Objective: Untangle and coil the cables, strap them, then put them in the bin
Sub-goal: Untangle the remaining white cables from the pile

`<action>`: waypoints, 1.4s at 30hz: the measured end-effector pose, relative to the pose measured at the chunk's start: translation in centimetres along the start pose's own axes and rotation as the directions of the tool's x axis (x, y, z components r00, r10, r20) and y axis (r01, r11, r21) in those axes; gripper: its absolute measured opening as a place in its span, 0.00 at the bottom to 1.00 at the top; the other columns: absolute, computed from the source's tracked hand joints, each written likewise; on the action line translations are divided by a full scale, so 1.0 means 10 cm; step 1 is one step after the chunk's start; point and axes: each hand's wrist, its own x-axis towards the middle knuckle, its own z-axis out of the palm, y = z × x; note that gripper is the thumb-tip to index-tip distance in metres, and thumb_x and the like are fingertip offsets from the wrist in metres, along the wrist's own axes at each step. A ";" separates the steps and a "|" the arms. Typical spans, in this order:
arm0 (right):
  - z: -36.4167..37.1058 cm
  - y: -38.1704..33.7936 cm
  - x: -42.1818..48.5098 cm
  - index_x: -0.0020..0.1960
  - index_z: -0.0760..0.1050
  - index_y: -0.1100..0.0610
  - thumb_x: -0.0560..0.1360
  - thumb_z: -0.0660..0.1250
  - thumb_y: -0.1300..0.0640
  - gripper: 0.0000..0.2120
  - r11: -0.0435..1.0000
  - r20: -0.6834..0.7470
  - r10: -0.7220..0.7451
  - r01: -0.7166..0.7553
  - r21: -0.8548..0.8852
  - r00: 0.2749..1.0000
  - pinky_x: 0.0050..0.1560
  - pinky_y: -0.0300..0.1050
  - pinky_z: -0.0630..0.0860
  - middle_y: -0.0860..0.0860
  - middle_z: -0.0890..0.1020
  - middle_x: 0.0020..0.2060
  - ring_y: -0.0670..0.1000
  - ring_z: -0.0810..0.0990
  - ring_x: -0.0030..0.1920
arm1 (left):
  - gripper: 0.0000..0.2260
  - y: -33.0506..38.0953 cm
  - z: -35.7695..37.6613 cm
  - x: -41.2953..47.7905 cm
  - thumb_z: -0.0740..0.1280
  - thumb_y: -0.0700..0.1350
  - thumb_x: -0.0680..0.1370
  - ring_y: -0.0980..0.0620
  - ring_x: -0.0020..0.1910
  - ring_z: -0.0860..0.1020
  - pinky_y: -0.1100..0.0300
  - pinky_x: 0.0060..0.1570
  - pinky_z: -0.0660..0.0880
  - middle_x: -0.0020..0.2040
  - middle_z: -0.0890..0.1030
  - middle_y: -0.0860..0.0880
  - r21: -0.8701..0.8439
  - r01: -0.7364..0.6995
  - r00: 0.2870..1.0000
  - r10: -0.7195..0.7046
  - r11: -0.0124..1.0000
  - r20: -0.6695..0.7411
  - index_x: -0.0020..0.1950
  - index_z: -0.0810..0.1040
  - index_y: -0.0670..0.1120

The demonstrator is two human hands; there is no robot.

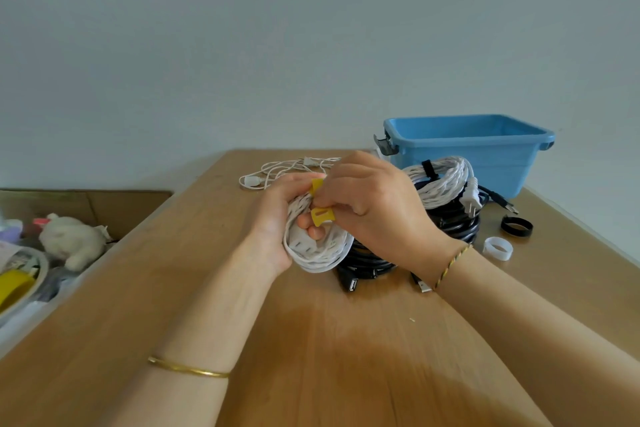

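Two hands work on one bundle. Left hand (277,217) is curled round the white coil (318,253), with its fingers passed through the middle and one fingertip showing inside the loop. It holds the bundle just over the table (311,357). Right hand (374,208) pinches the yellow strap (322,216) at the top of the coil, thumb and forefinger closed on it. The strap's slotted end hangs free below the pinch. Strap looks partway round and not yet fastened, as best I can judge.

Handling: the coil reads as light, soft, fabric-sheathed cord. Its turns are slack and would likely spring apart if the left grip eases before the strap closes. Best hold is across all turns at once, close to the strap. The strap is thin and limp, so it needs a fingertip pinch near its end to thread the slot.

Just behind the right hand, a stack of black coils (453,222) sits on the table. A strapped white braided coil (446,177) rests on top, with a black band round it and a plug at its right side. The black stack is probably heavier and stiffer.

Further out, the blue bin (485,156) stands behind the stack, its inside hidden. A loose white cable (277,170) lies uncoiled at the far edge. A black strap ring (516,226) and a pale strap ring (498,248) lie right of the stack.
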 end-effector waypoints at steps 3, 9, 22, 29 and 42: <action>0.04 0.04 -0.02 0.38 0.83 0.58 0.67 0.70 0.65 0.04 0.998 0.004 -0.049 0.049 -0.039 0.999 0.38 0.51 0.77 0.51 0.83 0.35 0.57 0.80 0.41 | 0.04 0.02 0.00 -0.01 0.64 0.38 0.73 0.54 0.19 0.64 0.67 0.20 0.62 0.24 0.69 0.47 0.001 0.038 0.998 -0.038 0.999 0.053 0.38 0.72 0.42; 0.02 0.04 -0.05 0.40 0.82 0.61 0.70 0.63 0.63 0.09 0.995 0.114 -0.101 0.103 -0.015 0.988 0.42 0.52 0.76 0.53 0.83 0.39 0.57 0.78 0.42 | 0.04 0.01 -0.03 0.02 0.61 0.35 0.78 0.56 0.15 0.64 0.68 0.16 0.63 0.21 0.69 0.48 0.076 -0.044 0.998 0.041 0.996 0.040 0.44 0.71 0.41; -0.19 0.09 0.03 0.53 0.80 0.58 0.73 0.70 0.60 0.09 0.623 0.410 0.522 -0.663 0.415 0.748 0.39 0.34 0.77 0.48 0.83 0.42 0.42 0.81 0.40 | 0.01 -0.04 0.01 -0.03 0.63 0.35 0.77 0.55 0.16 0.64 0.64 0.18 0.63 0.23 0.69 0.47 0.343 -0.176 0.983 0.144 0.923 0.116 0.47 0.72 0.39; -0.13 0.04 0.05 0.49 0.75 0.57 0.69 0.73 0.59 0.11 0.763 0.369 0.501 -0.601 0.239 0.783 0.48 0.47 0.77 0.50 0.80 0.45 0.48 0.79 0.47 | 0.04 -0.06 0.03 -0.07 0.65 0.37 0.77 0.51 0.17 0.64 0.61 0.20 0.65 0.22 0.68 0.47 0.498 -0.205 0.979 0.179 0.842 0.101 0.49 0.71 0.39; -0.03 -0.10 0.05 0.45 0.62 0.58 0.68 0.64 0.68 0.13 0.844 0.147 0.533 -0.536 -0.015 0.834 0.37 0.44 0.70 0.49 0.67 0.40 0.53 0.70 0.38 | 0.03 -0.05 0.10 -0.08 0.66 0.43 0.78 0.51 0.20 0.69 0.57 0.30 0.69 0.21 0.71 0.49 0.629 -0.286 0.958 0.237 0.722 0.163 0.51 0.75 0.46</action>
